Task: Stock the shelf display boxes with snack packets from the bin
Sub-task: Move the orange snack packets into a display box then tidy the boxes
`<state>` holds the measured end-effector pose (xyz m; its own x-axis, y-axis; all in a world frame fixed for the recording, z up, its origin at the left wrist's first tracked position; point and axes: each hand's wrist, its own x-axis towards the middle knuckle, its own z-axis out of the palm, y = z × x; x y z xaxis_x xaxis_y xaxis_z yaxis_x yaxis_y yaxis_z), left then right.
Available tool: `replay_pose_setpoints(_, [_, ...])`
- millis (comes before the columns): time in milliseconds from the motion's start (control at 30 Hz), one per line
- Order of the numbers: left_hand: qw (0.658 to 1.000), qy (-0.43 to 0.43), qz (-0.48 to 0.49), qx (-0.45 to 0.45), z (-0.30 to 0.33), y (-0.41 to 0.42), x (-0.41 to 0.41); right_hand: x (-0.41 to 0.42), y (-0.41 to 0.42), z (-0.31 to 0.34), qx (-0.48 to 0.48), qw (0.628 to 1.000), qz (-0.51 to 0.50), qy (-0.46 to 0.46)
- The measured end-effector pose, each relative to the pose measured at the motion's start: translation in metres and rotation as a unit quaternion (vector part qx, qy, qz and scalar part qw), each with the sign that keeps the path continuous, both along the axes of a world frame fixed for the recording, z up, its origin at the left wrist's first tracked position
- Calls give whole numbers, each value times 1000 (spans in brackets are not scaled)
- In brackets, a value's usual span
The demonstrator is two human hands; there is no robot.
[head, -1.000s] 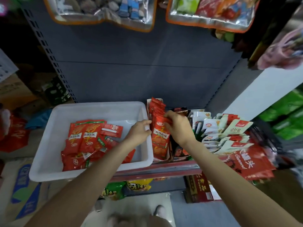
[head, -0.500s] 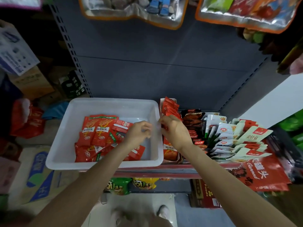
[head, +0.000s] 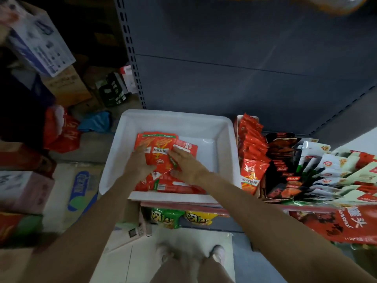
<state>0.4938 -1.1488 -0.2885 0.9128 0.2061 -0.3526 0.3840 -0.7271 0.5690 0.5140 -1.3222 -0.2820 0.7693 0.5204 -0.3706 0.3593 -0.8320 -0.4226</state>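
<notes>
Red snack packets (head: 161, 158) lie in the white bin (head: 226, 148). Left hand (head: 138, 164) and right hand (head: 186, 164) press spread fingers on them, probably to gather some for the display box (head: 252, 160).

A dark grey metal back panel (head: 244, 58) of a shop shelving unit fills the upper part of the view, crossed by a thin horizontal seam. A perforated grey steel upright (head: 132, 54) is fixed along its left edge, and a second slotted upright (head: 346, 111) runs diagonally at the right. A red-edged shelf lip (head: 183, 206) is seen lower down. Pale floor tiles (head: 183, 240) are visible at the bottom. To the left, brown cardboard cartons (head: 67, 86) are stacked in shadow beside a blue-and-white printed box (head: 40, 43). The light is dim and even.
</notes>
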Motion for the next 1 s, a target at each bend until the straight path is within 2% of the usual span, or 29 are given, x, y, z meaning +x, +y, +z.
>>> replay_pose_setpoints(133, [995, 6, -42, 89, -1, 9, 1, 2, 17, -24, -69, 995, 62, 23])
replay_pose_setpoints(233, [982, 10, -73, 173, 7, 7, 0, 0, 18, -22, -58, 997, 46, 25])
replay_pose_setpoints(300, [981, -27, -48, 185, 16, 7, -2, -1, 18, -13, -45, 998, 40, 30])
replay_pose_setpoints(367, [987, -87, 3, 137, 27, 9, -4, -1, 18, -4, 1, 999, 24, 33])
replay_pose_setpoints(500, [988, -139, 38, -58, 51, 2, -7, -4, 12, 15, 176, 984, -13, -3])
replay_pose_setpoints(600, [956, -123, 73, -257, 72, -19, -6, -6, 3, 34, 225, 974, -23, -26])
replay_pose_setpoints(667, [928, -106, 91, -347, 87, -35, -2, -4, -7, 48, 255, 963, -58, -71])
replay_pose_setpoints(800, [911, -90, 48, -400, 98, -70, 13, 2, -46, 78, 289, 932, -152, -157])
replay_pose_setpoints(933, [935, -120, -38, -333, 89, -109, 32, 5, -102, 101, 314, 887, -261, -217])
replay_pose_setpoints(1000, [949, -127, -97, -272, 81, -130, 42, 5, -128, 110, 322, 867, -302, -233])
